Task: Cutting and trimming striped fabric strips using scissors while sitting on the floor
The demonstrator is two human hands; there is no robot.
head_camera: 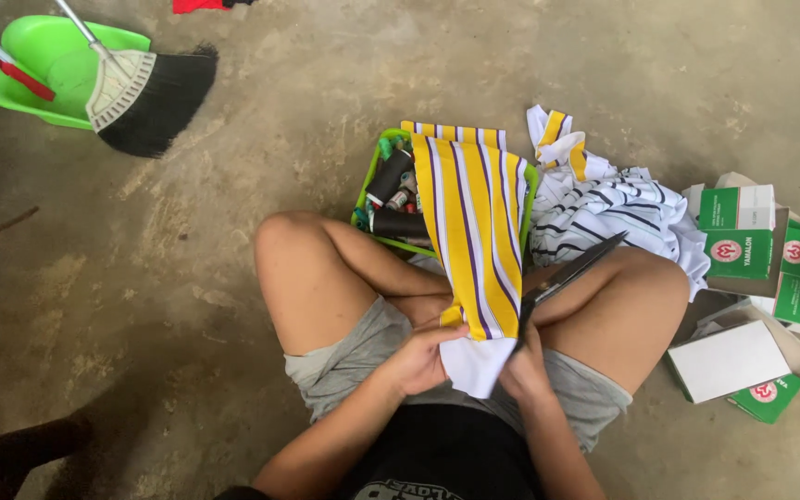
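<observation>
We pinch the yellow striped fabric [474, 241] at its white bottom edge with our left hand [423, 356], fingers pressed on the cloth. Our right hand [527, 368] grips the scissors [567, 275], fingers closed on the handles, blades open toward 2 o'clock. The fabric looks light, soft and floppy; best held near the cut edge. It drapes from our lap over the green basket [374, 176] at 12 o'clock, which holds dark thread spools [389, 178]. Green boxes [752, 245] lie on the floor at 3 o'clock.

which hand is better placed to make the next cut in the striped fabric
Right, probably. The right hand already grips the scissors, blades open beside the yellow striped cloth. The left hand pinches the cloth's lower edge, steadying it.
</observation>
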